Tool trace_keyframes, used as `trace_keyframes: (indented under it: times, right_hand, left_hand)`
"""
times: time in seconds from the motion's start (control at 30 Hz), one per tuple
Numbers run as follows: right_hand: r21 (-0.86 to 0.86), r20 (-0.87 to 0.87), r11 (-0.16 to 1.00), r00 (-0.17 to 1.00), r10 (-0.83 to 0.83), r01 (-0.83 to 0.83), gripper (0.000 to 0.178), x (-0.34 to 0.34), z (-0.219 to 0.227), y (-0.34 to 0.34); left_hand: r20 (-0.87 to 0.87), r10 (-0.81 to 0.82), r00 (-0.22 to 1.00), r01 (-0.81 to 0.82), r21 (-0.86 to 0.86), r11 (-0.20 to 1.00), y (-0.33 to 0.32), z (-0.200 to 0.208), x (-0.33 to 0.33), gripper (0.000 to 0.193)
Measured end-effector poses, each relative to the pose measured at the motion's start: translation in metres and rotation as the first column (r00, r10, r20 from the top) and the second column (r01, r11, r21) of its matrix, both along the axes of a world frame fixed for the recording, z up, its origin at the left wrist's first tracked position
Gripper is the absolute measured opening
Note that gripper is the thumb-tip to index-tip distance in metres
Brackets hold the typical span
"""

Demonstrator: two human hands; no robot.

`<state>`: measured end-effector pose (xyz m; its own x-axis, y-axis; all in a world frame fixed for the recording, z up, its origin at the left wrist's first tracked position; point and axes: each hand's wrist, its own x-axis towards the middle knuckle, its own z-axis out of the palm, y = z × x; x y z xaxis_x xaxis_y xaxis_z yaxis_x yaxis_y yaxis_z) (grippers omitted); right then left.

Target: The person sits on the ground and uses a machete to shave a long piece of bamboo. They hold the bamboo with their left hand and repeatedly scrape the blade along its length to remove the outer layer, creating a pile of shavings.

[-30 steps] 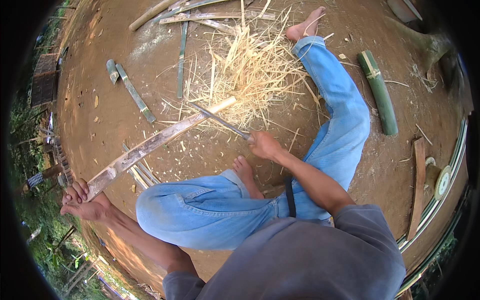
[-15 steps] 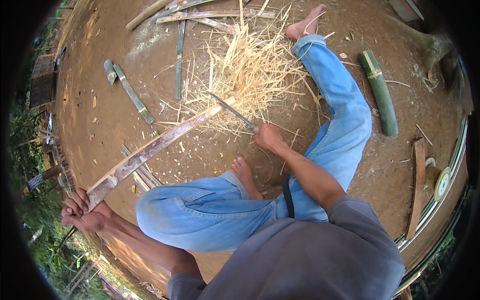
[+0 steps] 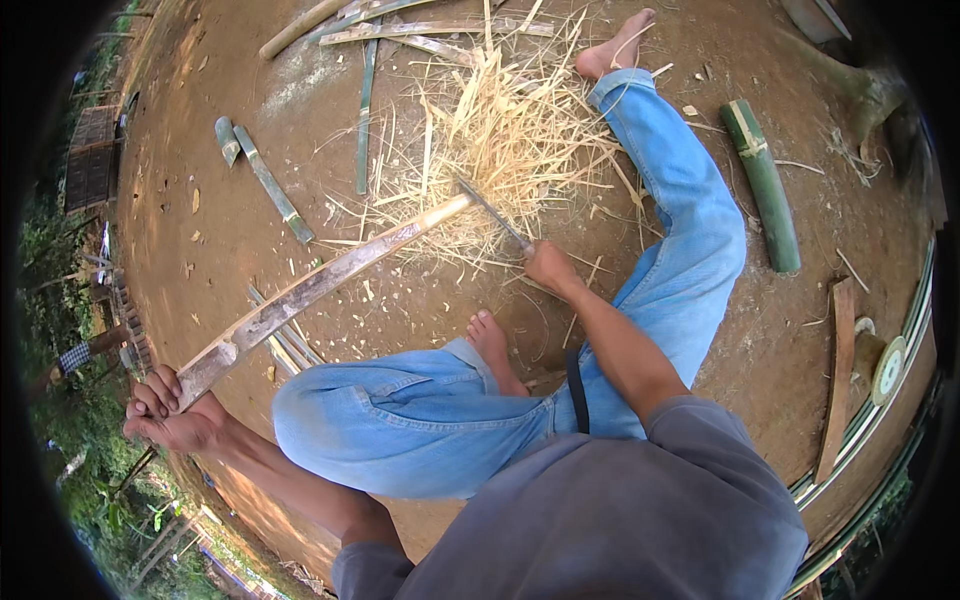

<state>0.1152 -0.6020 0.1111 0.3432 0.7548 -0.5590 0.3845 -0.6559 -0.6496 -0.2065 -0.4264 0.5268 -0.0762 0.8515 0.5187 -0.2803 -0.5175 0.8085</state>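
Note:
A long split bamboo strip (image 3: 290, 302) slants across the left side, its hollow inner face turned up. My left hand (image 3: 178, 412) is closed round its near end, out past my left knee. In my right hand (image 3: 550, 268) is the handle of a machete (image 3: 492, 212), mostly hidden by my fingers. Its blade points up and to the left, with its tip part at the strip's far end; whether the edge touches the bamboo I cannot tell. Under that end lies a heap of pale bamboo shavings (image 3: 505, 125).
A thick green bamboo piece (image 3: 764, 195) lies right of my outstretched leg. Thin bamboo pieces (image 3: 272, 185) lie at left, more split lengths (image 3: 430, 32) at the top. A brown plank (image 3: 836, 380) and a round disc (image 3: 888, 370) are at the right edge.
My right hand and the machete have shifted slightly right, the blade now steeper across the strip's far end. The strip and my left hand have hardly moved.

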Motion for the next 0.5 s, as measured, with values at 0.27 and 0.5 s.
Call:
trace_keyframes:
  times: [0.27, 0.5]
  right_hand:
    - [0.091, -0.176, 0.994, 0.981, 0.081, -0.066, 0.025, -0.032, 0.036, 0.0]
    - [0.27, -0.203, 0.961, 0.971, 0.123, -0.065, 0.018, -0.071, 0.094, -0.007]
  left_hand:
    - [0.057, 0.313, 0.948, -0.311, -0.043, 0.95, -0.007, -0.013, 0.003, 0.053]
    - [-0.049, 0.47, 0.881, -0.472, -0.111, 0.874, -0.007, -0.004, -0.001, 0.029]
